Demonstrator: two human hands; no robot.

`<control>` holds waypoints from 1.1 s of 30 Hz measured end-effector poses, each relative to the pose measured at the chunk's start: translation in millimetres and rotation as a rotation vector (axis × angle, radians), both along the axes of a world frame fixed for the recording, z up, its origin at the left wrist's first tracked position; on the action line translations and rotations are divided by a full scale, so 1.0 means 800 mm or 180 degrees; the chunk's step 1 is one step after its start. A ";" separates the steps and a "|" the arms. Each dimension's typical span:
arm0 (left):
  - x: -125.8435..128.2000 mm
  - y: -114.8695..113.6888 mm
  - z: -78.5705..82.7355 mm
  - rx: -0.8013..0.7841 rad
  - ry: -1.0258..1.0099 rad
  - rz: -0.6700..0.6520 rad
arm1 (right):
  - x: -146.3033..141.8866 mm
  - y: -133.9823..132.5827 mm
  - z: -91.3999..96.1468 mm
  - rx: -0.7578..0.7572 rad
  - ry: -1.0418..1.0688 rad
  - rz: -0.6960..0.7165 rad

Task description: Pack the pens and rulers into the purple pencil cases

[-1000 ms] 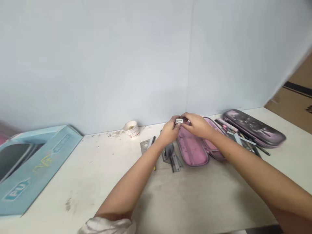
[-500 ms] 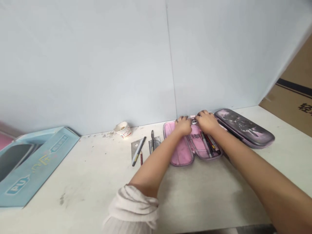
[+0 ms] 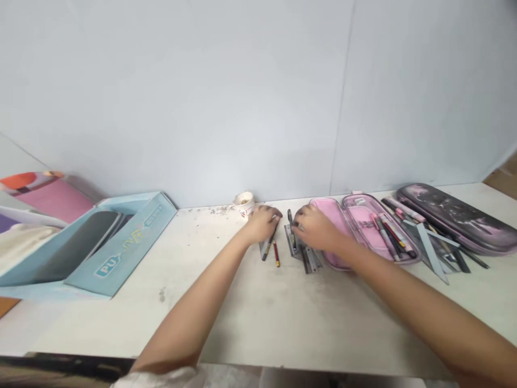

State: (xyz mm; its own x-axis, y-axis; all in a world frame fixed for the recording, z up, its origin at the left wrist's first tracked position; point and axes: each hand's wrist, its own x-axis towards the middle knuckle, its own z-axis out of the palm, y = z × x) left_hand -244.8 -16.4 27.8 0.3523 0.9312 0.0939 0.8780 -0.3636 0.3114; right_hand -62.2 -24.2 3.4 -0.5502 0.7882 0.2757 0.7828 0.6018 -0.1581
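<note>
Over the upper end of a dark pen [image 3: 266,251] is my left hand [image 3: 263,222], its bent fingers closed on it. A clear ruler [image 3: 262,247] lies partly beneath that hand and pen. Between my hands lies a short red pencil [image 3: 277,254] on the table. My right hand [image 3: 314,227] curls its fingers against a black pen [image 3: 290,216] that rests on grey rulers [image 3: 311,260]; its palm hides part of them. An open pink pencil case [image 3: 343,215], with pens [image 3: 390,237] in its right half, lies beyond my right wrist.
A closed dark pencil case [image 3: 460,215] sits at the far right, with set squares [image 3: 430,250] and several pens before it. A paper cup [image 3: 244,202] stands by the wall near dark crumbs. At left is a blue box [image 3: 129,242] holding a dark case.
Both hands have left the top edge of the open pink case and moved left to the pens and rulers. The view has turned left, showing more of the blue box.
</note>
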 end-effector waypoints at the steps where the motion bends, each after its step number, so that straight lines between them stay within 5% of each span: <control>1: -0.010 -0.013 -0.008 -0.0049 0.0080 0.0052 | -0.019 -0.011 -0.006 -0.0007 -0.0017 0.0044; 6: -0.043 -0.060 -0.030 0.0043 0.0044 0.0108 | -0.074 -0.049 -0.031 0.0179 -0.0264 0.0114; 13: -0.031 -0.089 -0.025 -0.0044 -0.1439 0.0133 | -0.054 -0.071 -0.017 0.0797 0.0359 -0.0373; 19: 0.039 -0.082 -0.036 -0.0824 -0.2674 0.0162 | 0.000 -0.089 -0.021 0.1403 0.0707 -0.0385; 26: 0.155 -0.061 -0.029 -0.1071 -0.2910 -0.0404 | 0.112 -0.096 -0.029 0.1540 0.0539 -0.1000; 33: 0.246 -0.045 -0.034 -0.0574 -0.1464 -0.0924 | 0.200 -0.080 -0.044 0.1060 0.0096 -0.1934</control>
